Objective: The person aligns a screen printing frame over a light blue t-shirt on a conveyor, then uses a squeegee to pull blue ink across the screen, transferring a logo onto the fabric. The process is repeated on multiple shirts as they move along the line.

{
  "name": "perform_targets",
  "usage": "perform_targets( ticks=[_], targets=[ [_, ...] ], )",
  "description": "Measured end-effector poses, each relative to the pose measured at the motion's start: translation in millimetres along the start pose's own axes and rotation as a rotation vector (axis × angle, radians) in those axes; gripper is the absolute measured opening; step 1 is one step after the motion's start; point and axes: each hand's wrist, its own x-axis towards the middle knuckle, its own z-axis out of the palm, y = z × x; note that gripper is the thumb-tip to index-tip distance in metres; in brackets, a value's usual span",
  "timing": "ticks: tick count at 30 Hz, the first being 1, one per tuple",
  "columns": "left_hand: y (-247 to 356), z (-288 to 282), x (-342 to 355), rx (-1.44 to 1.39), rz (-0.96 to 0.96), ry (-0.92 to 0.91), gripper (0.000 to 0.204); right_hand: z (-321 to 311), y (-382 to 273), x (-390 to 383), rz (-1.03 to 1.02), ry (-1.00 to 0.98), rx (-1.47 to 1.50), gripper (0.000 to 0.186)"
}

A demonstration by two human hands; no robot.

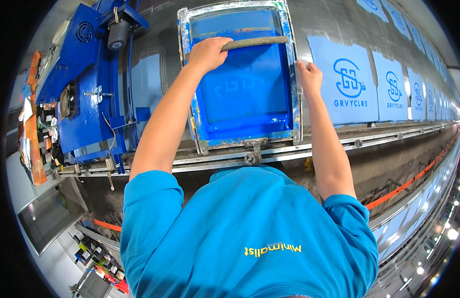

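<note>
A screen printing frame [293, 107] with a worn metal rim lies on the dark table in front of me. Its mesh is coated with blue ink [269, 123], pooled thickest along the near end, and a faint design shows through. Across the upper part of the mesh rests a long squeegee [260, 41]. My left hand [208, 53] is closed round the squeegee's left end. At the frame's right rail, my right hand [309, 77] is closed with its fingertips against the edge; the exact hold is partly hidden.
Light blue fabric panels [322, 62] with dark blue prints lie in a row to the right. A metal rail [334, 151] with clamps runs along the table's near edge. Blue machinery [86, 107] with a grey motor [118, 36] stands at the left.
</note>
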Motion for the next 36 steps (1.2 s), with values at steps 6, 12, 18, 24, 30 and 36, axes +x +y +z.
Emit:
perform_targets(
  ticks=[6,12,18,24,30,36],
  targets=[
    [17.3,25.8,-47.2,0.021,0.071,0.115,0.041,-0.6,-1.0,2.2,-0.016,0.001,-0.058,0.040],
    [73.4,67.3,-170.0,0.011,0.073,0.127,0.056,-0.5,-1.8,0.6,-0.065,-0.021,0.123,0.031],
    [114.8,99.1,-253.0,0.059,0.045,0.139,0.064,2.8,-0.4,5.8,-0.050,-0.046,0.135,0.030],
    [132.9,110.9,-279.8,0.033,0.078,0.219,0.064,5.8,2.0,8.7,-0.083,-0.038,0.108,0.031],
    [146.1,92.5,-295.5,-0.011,0.049,0.099,0.059,12.4,9.5,18.8,-0.053,-0.039,0.152,0.029],
    [143.2,30.1,-256.3,-0.114,-0.076,0.194,0.036,6.6,11.4,23.8,-0.248,-0.108,0.160,0.035]
  ],
)
